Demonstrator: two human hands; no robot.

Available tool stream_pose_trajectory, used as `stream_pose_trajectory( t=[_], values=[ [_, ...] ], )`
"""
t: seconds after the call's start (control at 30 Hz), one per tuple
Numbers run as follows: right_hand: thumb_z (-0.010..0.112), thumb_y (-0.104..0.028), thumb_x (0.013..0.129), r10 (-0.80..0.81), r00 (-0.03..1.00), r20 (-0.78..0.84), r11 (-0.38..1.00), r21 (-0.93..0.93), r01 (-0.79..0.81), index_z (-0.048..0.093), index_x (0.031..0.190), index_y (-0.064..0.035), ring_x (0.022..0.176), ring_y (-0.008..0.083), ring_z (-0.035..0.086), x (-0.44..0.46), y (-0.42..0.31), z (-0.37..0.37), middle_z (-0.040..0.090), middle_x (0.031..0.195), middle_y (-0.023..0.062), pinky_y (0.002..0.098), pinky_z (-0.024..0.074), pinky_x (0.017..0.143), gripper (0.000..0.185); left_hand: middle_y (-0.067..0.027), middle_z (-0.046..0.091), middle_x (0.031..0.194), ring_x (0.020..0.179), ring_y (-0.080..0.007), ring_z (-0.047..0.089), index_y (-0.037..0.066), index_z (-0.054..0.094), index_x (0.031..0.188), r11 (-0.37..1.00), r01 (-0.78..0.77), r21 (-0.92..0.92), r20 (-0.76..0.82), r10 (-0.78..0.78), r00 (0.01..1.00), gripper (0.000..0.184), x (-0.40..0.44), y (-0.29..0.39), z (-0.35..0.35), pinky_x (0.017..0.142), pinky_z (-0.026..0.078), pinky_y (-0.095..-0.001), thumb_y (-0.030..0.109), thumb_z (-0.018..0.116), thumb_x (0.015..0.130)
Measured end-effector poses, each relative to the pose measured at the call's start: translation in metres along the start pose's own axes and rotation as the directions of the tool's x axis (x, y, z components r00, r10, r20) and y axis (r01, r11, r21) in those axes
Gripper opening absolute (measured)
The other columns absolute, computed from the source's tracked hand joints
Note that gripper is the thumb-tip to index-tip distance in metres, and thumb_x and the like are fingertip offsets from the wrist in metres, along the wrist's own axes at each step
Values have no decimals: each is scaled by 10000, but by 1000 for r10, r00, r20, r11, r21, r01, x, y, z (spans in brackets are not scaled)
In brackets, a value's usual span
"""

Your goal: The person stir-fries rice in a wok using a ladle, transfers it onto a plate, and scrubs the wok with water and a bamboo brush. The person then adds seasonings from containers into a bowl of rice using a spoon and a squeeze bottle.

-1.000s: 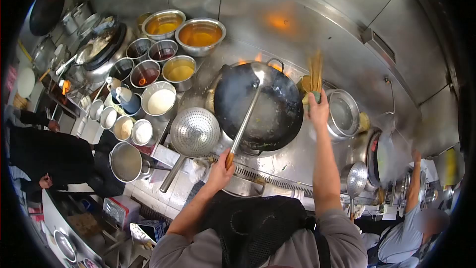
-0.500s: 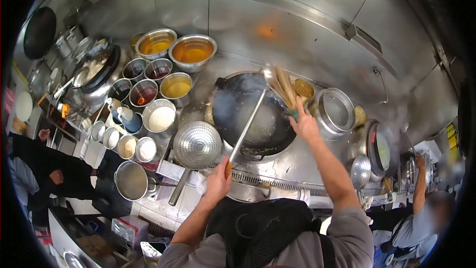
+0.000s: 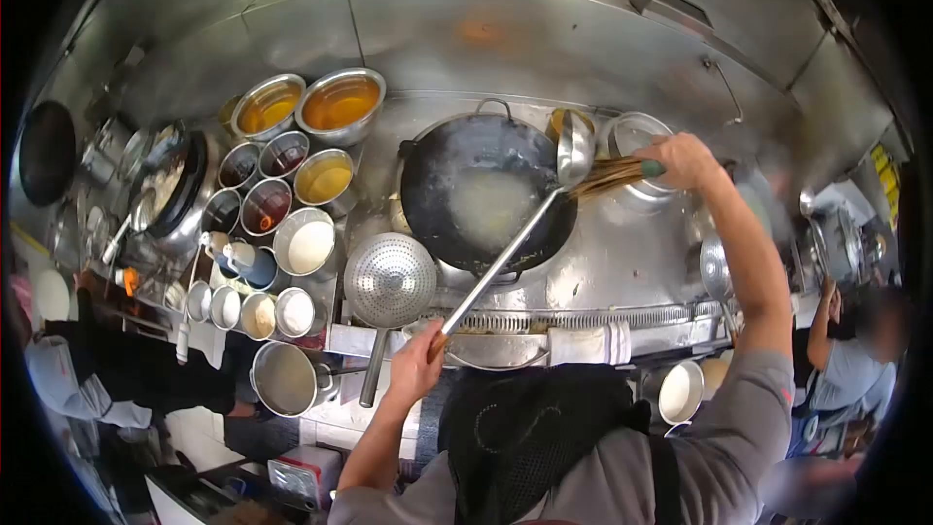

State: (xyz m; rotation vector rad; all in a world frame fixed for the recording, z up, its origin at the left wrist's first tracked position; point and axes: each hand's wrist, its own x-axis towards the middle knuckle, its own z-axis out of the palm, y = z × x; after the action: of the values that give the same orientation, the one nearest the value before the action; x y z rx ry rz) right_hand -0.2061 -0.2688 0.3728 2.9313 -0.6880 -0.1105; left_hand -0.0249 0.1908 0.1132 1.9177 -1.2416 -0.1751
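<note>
The ladle [image 3: 575, 151] is held by its wooden handle end in the closed fingers of the left hand [image 3: 416, 362], its bowl being well ahead and to the right of them, at the right rim of the wok [image 3: 425, 175]. The bamboo brush [image 3: 604, 178] is gripped by its green-bound end in the wrapped fingers of the right hand [image 3: 685, 163], its bristles pointing left from them towards the ladle's neck (whether contact is made cannot be told). For clean brushing, the ladle is best kept steady by the left fingers, the bristles worked flat along the metal, and the right fingers kept well back from the steaming wok, which lies left of them. The pale liquid in the wok is best left unsplashed.

Compared with half a second ago, the right hand is carried farther from the wok, the brush is turned from upright-leaning to nearly sideways, and the ladle's bowl is shifted to the right, away from the wok's far edge.
</note>
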Motion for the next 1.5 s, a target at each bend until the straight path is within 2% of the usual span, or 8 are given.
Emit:
stream_pose_trajectory(
  t=[0.2, 0.37, 0.5, 0.7, 0.83, 0.93, 1.1, 1.5],
  values=[
    [748, -152, 673, 562, 712, -422, 652, 755, -67, 562, 1317, -143, 974, 364, 635, -64, 30, 1, 671, 1084, 183, 437, 506, 867, 670, -177, 597, 1227, 1139, -292, 600, 72, 473, 1365, 918, 151, -366, 213, -75, 974, 563, -2, 32, 15, 960, 469, -331, 81, 686, 844],
    [744, -171, 675, 214, 965, 153, 970, 81, -228, 554, 1322, -143, 1028, 394, 615, -161, 54, 70, 656, 1110, 202, 444, 491, 882, 675, -54, 489, 1252, 1166, -134, 478, 77, 329, 1452, 668, 382, -639, 464, -62, 884, 629, -18, 35, 87, 1007, 386, -280, 57, 641, 906],
    [757, -217, 750, 484, 869, -107, 808, 435, -397, 552, 1297, -40, 898, 318, 666, -247, 100, 216, 680, 1051, 191, 380, 524, 761, 610, -7, 482, 795, 599, -92, 450, 69, 303, 1448, 514, 571, -640, 602, -125, 788, 603, -33, 74, 143, 514, 377, -247, 145, 608, 933],
    [701, -269, 879, 685, 648, 332, -95, 923, -372, 498, 1334, -9, 440, 89, 471, -253, 5, 271, 533, 647, 0, 241, 359, 375, 561, -58, 570, 771, 572, -164, 545, 50, 397, 1366, 522, 666, -532, 612, -306, 729, 511, -46, 87, 241, 513, 447, -325, 204, 604, 924],
    [686, -268, 894, 647, 711, 275, -51, 946, -319, 447, 1390, -15, 460, 93, 483, -205, -39, 246, 527, 657, 1, 238, 369, 394, 607, -160, 653, 981, 834, -312, 645, 13, 526, 1237, 919, 341, -199, 815, -37, 578, 425, -18, 88, 204, 741, 512, -404, 243, 622, 892],
    [686, -264, 894, 573, 796, 196, 68, 956, -285, 455, 1393, -34, 517, 78, 499, -156, -62, 202, 547, 716, 10, 221, 394, 431, 596, -204, 611, 1148, 1037, -360, 601, 55, 577, 1204, 965, 151, -213, 250, -96, 964, 339, -21, 65, 150, 884, 481, -427, 204, 617, 902],
    [712, -264, 844, -21, 1000, -2, 728, 685, 17, 542, 1326, -65, 953, 287, 654, -19, -65, 180, 666, 1100, 174, 365, 503, 828, 548, -235, 565, 1098, 1021, -426, 536, -22, 525, 1159, 897, 438, 62, -428, -373, 823, 418, -24, -14, 43, 919, 422, -472, 2, 659, 764],
    [665, -405, 841, -49, 954, 297, 934, 352, -62, 522, 1352, -234, 973, 444, 616, 55, -122, 224, 649, 1027, 262, 496, 487, 891, 558, -171, 542, 1230, 1148, -270, 525, 8, 382, 1304, 532, 659, -533, 310, -602, 736, 586, -40, -112, 66, 984, 414, -376, 140, 680, 816]
  ],
)
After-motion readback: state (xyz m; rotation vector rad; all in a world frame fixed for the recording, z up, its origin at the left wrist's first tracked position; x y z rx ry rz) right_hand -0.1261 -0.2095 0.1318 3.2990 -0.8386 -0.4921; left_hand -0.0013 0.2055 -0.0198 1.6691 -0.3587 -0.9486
